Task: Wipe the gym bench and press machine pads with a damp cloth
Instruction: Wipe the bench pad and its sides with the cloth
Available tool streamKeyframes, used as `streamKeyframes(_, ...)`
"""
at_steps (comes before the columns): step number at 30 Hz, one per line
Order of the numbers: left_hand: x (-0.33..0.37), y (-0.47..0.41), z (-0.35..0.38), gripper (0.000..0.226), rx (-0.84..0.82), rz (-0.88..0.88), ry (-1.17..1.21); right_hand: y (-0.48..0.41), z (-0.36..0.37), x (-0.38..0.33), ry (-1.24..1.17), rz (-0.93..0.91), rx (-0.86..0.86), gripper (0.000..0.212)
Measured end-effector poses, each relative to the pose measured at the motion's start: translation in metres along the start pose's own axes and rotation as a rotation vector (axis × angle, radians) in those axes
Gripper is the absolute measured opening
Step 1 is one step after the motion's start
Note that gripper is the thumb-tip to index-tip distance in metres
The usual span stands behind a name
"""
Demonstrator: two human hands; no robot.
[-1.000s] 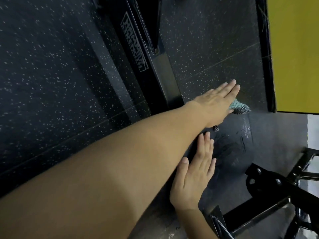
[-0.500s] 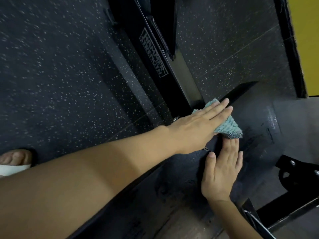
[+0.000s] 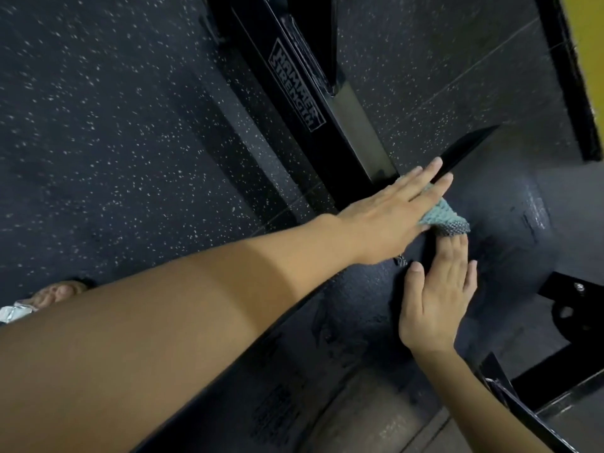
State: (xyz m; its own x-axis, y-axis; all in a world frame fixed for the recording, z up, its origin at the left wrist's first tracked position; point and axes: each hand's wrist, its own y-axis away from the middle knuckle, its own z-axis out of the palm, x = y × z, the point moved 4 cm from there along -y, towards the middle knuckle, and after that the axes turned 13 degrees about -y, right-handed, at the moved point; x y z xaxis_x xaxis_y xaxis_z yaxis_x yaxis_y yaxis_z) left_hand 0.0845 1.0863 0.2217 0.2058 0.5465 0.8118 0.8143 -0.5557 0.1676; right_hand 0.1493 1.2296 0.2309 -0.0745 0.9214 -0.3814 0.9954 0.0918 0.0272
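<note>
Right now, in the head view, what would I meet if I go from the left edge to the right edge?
Sandalled foot → Hammer Strength label → left hand, pressing the cloth → yellow wall. Right hand left out: it overlaps the cloth.

The black bench (image 3: 510, 233) shows wet smears. A teal cloth (image 3: 446, 217) lies on it, pressed flat under the straight fingers (image 3: 421, 183) of the left hand (image 3: 385, 220). The right hand (image 3: 438, 299) rests flat, fingertips touching the cloth's near edge.
</note>
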Motion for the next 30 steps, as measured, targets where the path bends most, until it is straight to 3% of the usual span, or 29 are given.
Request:
streamKeyframes(17,-0.002,0.094,0.019,0.074,0.029,0.006,0.014,0.003,-0.003,-0.012,-0.059,0.053,-0.047,0.061)
streamKeyframes(25,-0.004,0.149,0.036,0.090,-0.010,-0.060,-0.051,0.061,0.014,-0.051,-0.073,0.105,-0.030,0.060)
streamKeyframes(30,-0.004,0.143,0.036,0.076,0.028,-0.075,-0.101,0.080,0.021,-0.063,-0.066,0.071,-0.063,0.060)
